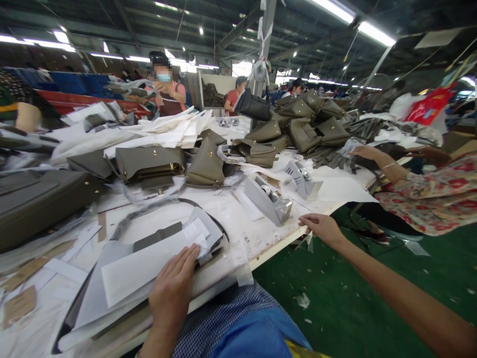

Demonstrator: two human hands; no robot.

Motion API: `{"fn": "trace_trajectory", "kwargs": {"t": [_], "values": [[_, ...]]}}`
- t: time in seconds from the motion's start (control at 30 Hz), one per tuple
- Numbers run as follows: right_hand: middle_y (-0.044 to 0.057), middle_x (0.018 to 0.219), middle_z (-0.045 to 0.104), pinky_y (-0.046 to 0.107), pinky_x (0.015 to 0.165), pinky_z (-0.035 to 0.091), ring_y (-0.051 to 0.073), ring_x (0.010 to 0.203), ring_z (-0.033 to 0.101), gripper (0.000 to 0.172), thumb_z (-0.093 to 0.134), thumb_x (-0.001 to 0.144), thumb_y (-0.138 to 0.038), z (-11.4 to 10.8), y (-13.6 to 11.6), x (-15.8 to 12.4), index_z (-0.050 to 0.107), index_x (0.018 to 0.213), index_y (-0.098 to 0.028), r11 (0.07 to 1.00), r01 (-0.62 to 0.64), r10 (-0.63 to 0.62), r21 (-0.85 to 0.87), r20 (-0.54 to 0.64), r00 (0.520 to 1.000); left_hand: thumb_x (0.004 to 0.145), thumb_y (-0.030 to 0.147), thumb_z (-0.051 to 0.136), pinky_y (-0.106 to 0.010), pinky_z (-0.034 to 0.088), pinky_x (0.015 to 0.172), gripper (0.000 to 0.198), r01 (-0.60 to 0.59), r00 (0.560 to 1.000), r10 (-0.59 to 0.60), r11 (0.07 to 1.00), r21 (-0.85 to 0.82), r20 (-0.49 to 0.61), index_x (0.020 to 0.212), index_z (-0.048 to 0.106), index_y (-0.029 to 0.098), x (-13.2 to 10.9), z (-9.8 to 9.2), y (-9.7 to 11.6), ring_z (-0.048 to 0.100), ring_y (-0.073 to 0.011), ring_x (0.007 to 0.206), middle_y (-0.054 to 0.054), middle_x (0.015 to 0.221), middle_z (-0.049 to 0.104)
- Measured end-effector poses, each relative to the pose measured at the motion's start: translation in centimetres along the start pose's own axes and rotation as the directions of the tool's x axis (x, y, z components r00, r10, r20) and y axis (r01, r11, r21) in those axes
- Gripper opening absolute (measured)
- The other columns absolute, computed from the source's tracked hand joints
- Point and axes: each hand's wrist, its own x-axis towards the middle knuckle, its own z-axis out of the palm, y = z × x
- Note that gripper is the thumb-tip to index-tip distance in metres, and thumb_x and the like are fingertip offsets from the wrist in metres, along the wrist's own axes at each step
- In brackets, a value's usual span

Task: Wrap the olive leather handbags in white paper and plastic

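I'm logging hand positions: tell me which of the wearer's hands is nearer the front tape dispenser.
Right. The right hand is just to the right of the front tape dispenser; the left hand is farther off to its left, lying on white paper.

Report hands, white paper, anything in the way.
Left hand resting on white paper. Right hand at table edge, near tape dispenser. Olive bags crowd beyond paper.

You are on the floor of a bag factory or large workshop, judging by the heaped handbags (pixel 301 136) right of upper centre, the tape dispensers (pixel 261 199) on your long white worktable (pixel 223 209), the co-workers (pixel 181 97) beyond, and the tube lights (pixel 376 34) at upper right.
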Motion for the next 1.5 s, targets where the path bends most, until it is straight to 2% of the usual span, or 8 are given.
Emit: {"fn": "trace_trajectory", "kwargs": {"t": [0.07, 0.13, 0.3, 0.6, 0.73, 1.03, 1.33, 1.5], "values": [[0.005, 0.087, 0.078, 0.032, 0.066, 0.055, 0.021, 0.067, 0.069, 0.021, 0.065, 0.082, -0.038, -1.3, -0.3, -0.6, 0.076, 0.089, -0.023, 0.962, 0.174, -0.17, -0.212, 0.035, 0.985, 0.096, 0.014, 0.044, -0.038, 0.048, 0.096, 0.046, 0.014, 1.0, -0.014, 1.0, -0.012, 0.006, 0.141, 0.051, 0.023, 0.0, -0.1, 0.1, 0.064, -0.0253, 0.116, -0.002, 0.132, 0.065], [0.005, 0.102, 0.077, 0.037, 0.081, 0.054, 0.027, 0.088, 0.072, 0.023, 0.059, 0.085, -0.033, -2.5, -1.2, -1.5, 0.077, 0.096, -0.027, 0.835, 0.383, -0.342, -0.394, 0.172, 0.924, 0.096, 0.015, 0.045, -0.038, 0.047, 0.098, 0.045, 0.034, 0.999, -0.033, 0.999, -0.035, 0.016, 0.141, 0.052, 0.023, 0.1, -0.1, 0.2, 0.063, -0.0256, 0.117, -0.002, 0.133, 0.064], [0.006, 0.109, 0.075, 0.034, 0.078, 0.051, 0.027, 0.095, 0.07, 0.032, 0.049, 0.093, -0.028, -2.0, -6.8, -3.0, 0.075, 0.11, -0.029, 0.564, 0.704, -0.475, -0.431, 0.529, 0.704, 0.096, 0.013, 0.047, -0.039, 0.049, 0.097, 0.042, 0.062, 0.998, -0.061, 0.996, -0.068, 0.01, 0.136, 0.056, 0.022, 0.5, -0.6, 0.6, 0.064, -0.0252, 0.116, -0.003, 0.13, 0.066], [0.003, 0.07, 0.07, 0.028, 0.057, 0.033, 0.015, 0.063, 0.06, 0.029, 0.053, 0.096, -0.042, 9.5, -19.8, -1.5, 0.073, 0.083, -0.025, 0.186, 0.982, -0.658, 0.007, 0.744, 0.12, 0.096, 0.014, 0.051, -0.04, 0.053, 0.095, 0.031, 0.148, 0.989, -0.146, 0.984, -0.098, 0.033, 0.124, 0.064, 0.02, 0.8, -0.9, 1.2, 0.065, -0.0235, 0.115, -0.004, 0.126, 0.069], [0.0, 0.064, 0.069, 0.028, 0.052, 0.027, 0.014, 0.056, 0.056, 0.029, 0.057, 0.092, -0.041, 13.9, -23.5, -0.1, 0.071, 0.071, -0.026, 0.107, 0.977, -0.669, 0.185, 0.74, -0.067, 0.097, 0.015, 0.051, -0.04, 0.054, 0.095, 0.03, 0.168, 0.986, -0.164, 0.979, -0.115, 0.039, 0.123, 0.063, 0.019, 0.7, -0.9, 1.3, 0.064, -0.0228, 0.116, -0.003, 0.127, 0.068], [0.002, 0.07, 0.073, 0.028, 0.052, 0.021, 0.016, 0.061, 0.06, 0.017, 0.066, 0.082, -0.038, 21.3, -28.4, 2.3, 0.074, 0.076, -0.024, -0.168, 0.975, -0.335, 0.146, 0.922, -0.196, 0.098, 0.016, 0.049, -0.039, 0.054, 0.095, 0.027, 0.18, 0.984, -0.179, 0.976, -0.121, 0.018, 0.121, 0.063, 0.018, 0.7, -0.7, 1.4, 0.065, -0.0218, 0.115, -0.004, 0.125, 0.069], [0.002, 0.078, 0.075, 0.028, 0.053, 0.022, 0.017, 0.068, 0.063, 0.019, 0.069, 0.083, -0.043, 23.5, -29.5, 2.1, 0.077, 0.088, -0.027, -0.257, 0.956, -0.163, 0.144, 0.968, -0.189, 0.097, 0.016, 0.051, -0.037, 0.051, 0.1, 0.03, 0.226, 0.974, -0.224, 0.967, -0.117, 0.034, 0.125, 0.06, 0.016, 0.4, -0.4, 1.6, 0.065, -0.0202, 0.112, -0.007, 0.123, 0.07], [0.001, 0.076, 0.075, 0.027, 0.053, 0.024, 0.016, 0.066, 0.061, 0.02, 0.069, 0.082, -0.046, 23.9, -30.2, 1.9, 0.078, 0.085, -0.028, -0.264, 0.957, -0.138, 0.121, 0.977, -0.162, 0.095, 0.017, 0.055, -0.04, 0.051, 0.099, 0.039, 0.198, 0.98, -0.196, 0.978, -0.065, 0.044, 0.132, 0.058, 0.028, 0.5, -0.8, 1.6, 0.062, -0.0221, 0.112, -0.005, 0.134, 0.062]]}}
